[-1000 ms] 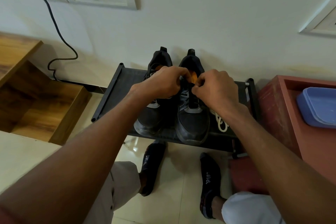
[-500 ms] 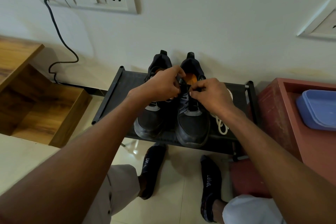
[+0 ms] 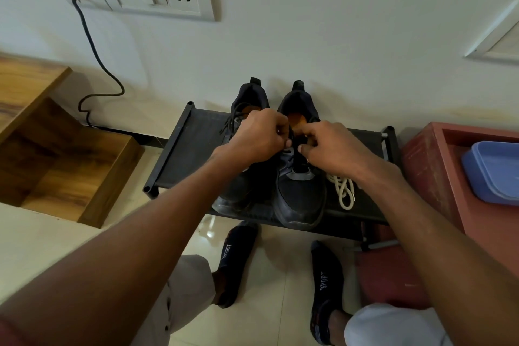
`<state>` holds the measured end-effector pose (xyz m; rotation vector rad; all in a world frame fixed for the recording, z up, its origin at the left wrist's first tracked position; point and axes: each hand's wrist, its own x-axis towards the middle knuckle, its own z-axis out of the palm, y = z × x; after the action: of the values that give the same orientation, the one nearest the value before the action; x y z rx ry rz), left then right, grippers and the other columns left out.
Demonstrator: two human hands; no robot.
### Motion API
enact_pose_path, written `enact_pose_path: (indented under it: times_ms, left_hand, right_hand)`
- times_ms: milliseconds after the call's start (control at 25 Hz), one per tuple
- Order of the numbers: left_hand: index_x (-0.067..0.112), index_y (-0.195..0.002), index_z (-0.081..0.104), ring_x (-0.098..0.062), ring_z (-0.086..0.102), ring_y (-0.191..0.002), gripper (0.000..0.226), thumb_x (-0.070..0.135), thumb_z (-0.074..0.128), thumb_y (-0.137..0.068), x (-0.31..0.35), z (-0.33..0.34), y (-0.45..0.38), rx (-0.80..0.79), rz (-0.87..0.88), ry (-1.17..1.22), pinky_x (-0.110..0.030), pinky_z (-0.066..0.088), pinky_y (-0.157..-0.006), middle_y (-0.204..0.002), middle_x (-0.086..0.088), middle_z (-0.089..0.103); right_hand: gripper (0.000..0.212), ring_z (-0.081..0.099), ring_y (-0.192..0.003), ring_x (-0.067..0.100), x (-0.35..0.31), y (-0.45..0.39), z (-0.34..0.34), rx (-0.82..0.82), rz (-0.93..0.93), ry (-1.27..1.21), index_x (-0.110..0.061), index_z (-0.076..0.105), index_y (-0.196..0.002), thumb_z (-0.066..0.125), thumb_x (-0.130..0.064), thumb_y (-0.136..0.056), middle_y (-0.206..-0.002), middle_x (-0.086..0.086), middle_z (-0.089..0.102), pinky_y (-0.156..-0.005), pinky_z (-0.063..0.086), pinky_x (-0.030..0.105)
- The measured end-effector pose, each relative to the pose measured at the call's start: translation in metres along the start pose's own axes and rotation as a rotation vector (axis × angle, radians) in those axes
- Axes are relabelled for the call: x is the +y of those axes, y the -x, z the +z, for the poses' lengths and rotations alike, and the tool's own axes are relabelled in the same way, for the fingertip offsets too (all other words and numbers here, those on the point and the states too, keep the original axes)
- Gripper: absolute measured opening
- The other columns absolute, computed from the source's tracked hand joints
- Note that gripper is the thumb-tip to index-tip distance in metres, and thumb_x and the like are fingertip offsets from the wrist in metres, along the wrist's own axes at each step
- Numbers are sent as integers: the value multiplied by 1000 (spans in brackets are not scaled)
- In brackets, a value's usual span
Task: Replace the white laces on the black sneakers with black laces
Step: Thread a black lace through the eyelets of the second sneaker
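Change: both hands have edged a little toward the heel of the shoe since the earlier frames, and the pinching pose is unchanged
Left hand: left hand has its fingers curled tight over the tongue of the right sneaker, pinching what looks like the black lace
Right hand: right hand mirrors it, its fingertips closed narrowly on the same lace; the hands are nearly touching
Task's things: both sneakers stand side by side on the black rack, heels to the wall; the left sneaker already carries dark laces, their loose ends showing at its collar
White laces: pulled white laces lie in a heap on the rack just beside the right sneaker, near the right wrist
Stage (judged): likely the last eyelets or the tying on the second shoe
Risk: a lace end could slip from the pinch and pull back out of an eyelet if one side is drawn harder than the other; uneven ends would follow
Risk: the right forearm hangs over the white laces and could sweep them off the rack edge
Writing: "SPORT" is printed on both dark socks; no brand is legible on the sneakers
Nearby: a blue tub sits in the red box at right
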<state>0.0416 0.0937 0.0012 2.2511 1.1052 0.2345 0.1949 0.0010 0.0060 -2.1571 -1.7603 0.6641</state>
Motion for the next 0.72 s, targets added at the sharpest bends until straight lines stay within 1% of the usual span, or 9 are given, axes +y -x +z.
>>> enact_pose_path:
  times_ms: [120, 200, 280, 360, 440, 520, 600, 640, 720]
  left_hand:
    - [19, -80, 68, -16, 63, -73, 13, 18, 78, -87, 4, -17, -1, 41, 0, 42, -26, 45, -62, -74, 3, 65]
    - [16, -82, 67, -15, 63, -70, 11, 18, 75, -90, 9, -38, 0, 94, 68, 244, -31, 51, -63, -76, -4, 70]
    - [9, -89, 64, -13, 65, -69, 10, 15, 70, -95, 12, -55, 5, 161, 137, 566, -29, 52, -61, -85, -12, 74]
    - [7, -95, 60, -14, 70, -75, 9, 12, 64, -101, 12, -61, 8, 174, 122, 690, -28, 53, -64, -96, -16, 76]
    - [11, -100, 60, -16, 72, -83, 5, 15, 60, -104, 7, -56, 8, 126, 63, 669, -32, 54, -70, -102, -14, 77]
    - [17, -113, 62, -17, 71, -90, 9, 17, 60, -104, 2, -49, 7, 9, 24, 607, -34, 55, -75, -107, -11, 76]
    - [23, -117, 67, -12, 69, -89, 17, 23, 67, -100, -1, -43, 4, -126, 82, 421, -30, 55, -76, -102, -4, 74]
    - [23, -112, 70, -10, 68, -85, 16, 29, 71, -97, 0, -40, 4, -155, 109, 332, -30, 55, -77, -96, -1, 73]
    - [18, -98, 77, -6, 67, -73, 17, 33, 72, -96, 5, -36, 2, -62, 119, 247, -34, 56, -76, -82, 2, 73]
  right_hand:
    - [33, 64, -89, 17, 1, 0, -2, 191, -15, 47, -32, 70, -127, 73, -30, -95, -92, -9, 60, -71, 48, 29]
    - [34, 58, -100, 21, -1, -2, -3, 306, -84, 58, -30, 72, -124, 78, -33, -91, -102, -5, 53, -81, 51, 36]
    - [28, 58, -103, 20, -3, -5, -2, 296, -121, -88, -29, 77, -117, 81, -34, -89, -106, -3, 55, -88, 52, 35]
    - [21, 62, -93, 8, -6, -5, 1, 259, -83, -247, -24, 81, -110, 82, -31, -90, -99, -5, 63, -87, 52, 24]
    - [16, 61, -81, -5, -12, -5, 0, 362, -46, -350, -20, 82, -105, 81, -28, -91, -90, -13, 63, -75, 47, 8]
    - [13, 62, -88, -5, -22, -4, -9, 563, -87, -528, -18, 81, -103, 79, -26, -92, -99, -6, 65, -76, 48, 10]
    - [13, 62, -101, 3, -29, -2, -17, 685, -177, -634, -19, 79, -104, 77, -27, -94, -112, 0, 65, -80, 48, 14]
    - [13, 61, -103, 5, -30, -2, -18, 691, -202, -625, -20, 79, -104, 75, -28, -94, -115, -1, 64, -80, 46, 13]
    - [12, 61, -100, 3, -29, -5, -10, 610, -158, -528, -25, 78, -106, 71, -29, -97, -115, -3, 65, -79, 44, 9]
